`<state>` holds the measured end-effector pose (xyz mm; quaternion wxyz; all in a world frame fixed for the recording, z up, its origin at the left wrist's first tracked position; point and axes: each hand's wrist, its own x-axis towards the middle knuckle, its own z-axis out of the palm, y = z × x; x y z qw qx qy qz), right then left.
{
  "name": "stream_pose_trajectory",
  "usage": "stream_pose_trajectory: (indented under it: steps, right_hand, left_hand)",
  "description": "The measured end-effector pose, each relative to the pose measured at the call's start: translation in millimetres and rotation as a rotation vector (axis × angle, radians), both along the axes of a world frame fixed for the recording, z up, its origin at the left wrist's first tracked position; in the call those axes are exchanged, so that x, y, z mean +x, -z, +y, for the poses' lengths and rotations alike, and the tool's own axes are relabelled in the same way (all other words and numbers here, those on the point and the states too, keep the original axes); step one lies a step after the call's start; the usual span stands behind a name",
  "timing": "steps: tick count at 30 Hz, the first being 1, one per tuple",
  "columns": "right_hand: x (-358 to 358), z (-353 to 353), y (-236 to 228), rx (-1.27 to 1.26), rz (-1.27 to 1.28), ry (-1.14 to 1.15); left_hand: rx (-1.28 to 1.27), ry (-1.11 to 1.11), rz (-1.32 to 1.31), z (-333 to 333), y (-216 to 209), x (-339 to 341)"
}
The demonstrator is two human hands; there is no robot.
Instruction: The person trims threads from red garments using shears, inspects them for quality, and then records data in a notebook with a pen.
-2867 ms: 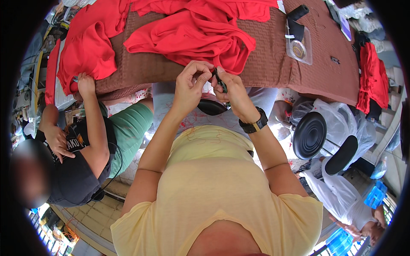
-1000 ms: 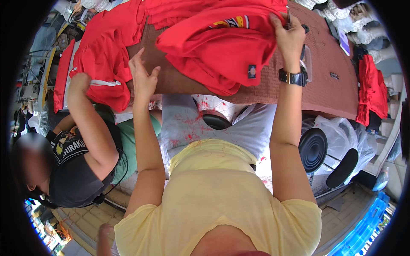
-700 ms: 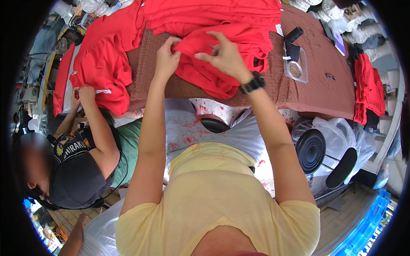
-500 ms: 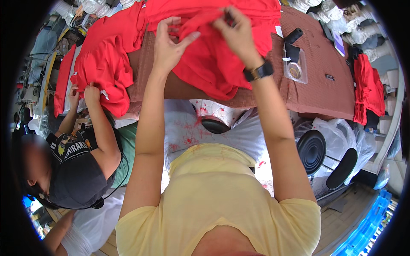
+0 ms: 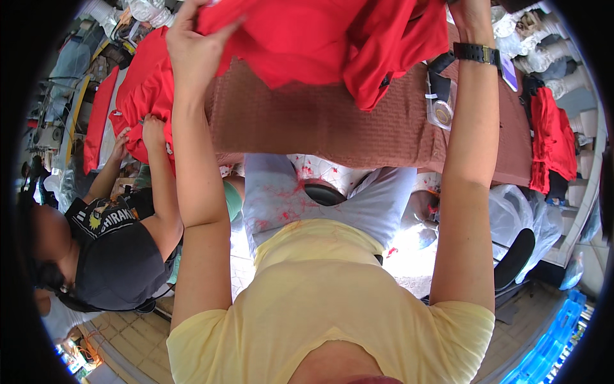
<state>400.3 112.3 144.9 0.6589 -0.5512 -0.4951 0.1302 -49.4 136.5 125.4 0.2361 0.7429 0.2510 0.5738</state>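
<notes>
A red garment [image 5: 300,38] is spread between my hands at the top of the view, lifted over the brown-covered table, its lower edge blurred by motion. My left hand [image 5: 197,54] grips its left side, thumb over the cloth. At the upper right, my right hand [image 5: 472,19], with a dark watch strap on the wrist, holds the garment's right side; its fingertips are partly cut off by the picture's edge. A fold of the cloth hangs down toward the table right of the middle.
A brown textured cover [image 5: 307,121] lies over the table. A clear tray [image 5: 441,105] with tape stands beside my right forearm. At left a co-worker's hands [image 5: 152,131] handle red cloth [image 5: 144,89]. More red cloth [image 5: 550,137] hangs at the right edge.
My hands have moved up and far apart, stretching the garment wide. The cloth has risen off the brown cover, which now shows below it. The co-worker's hands have shifted slightly.
</notes>
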Motion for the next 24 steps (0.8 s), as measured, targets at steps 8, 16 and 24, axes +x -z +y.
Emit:
stream_pose_trajectory:
  steps: [8,16,24]
  right_hand:
    - [-44,-77,133,-0.350,-0.357,0.285]
    - [-164,-174,163,-0.465,-0.232,-0.216]
    - [-229,-177,190,-0.408,-0.307,-0.290]
  left_hand:
    - [-0.453,0.062,0.354,-82,103,-34]
    - [-0.669,0.015,0.410,-120,155,-32]
    - [-0.410,-0.006,0.416,-141,155,15]
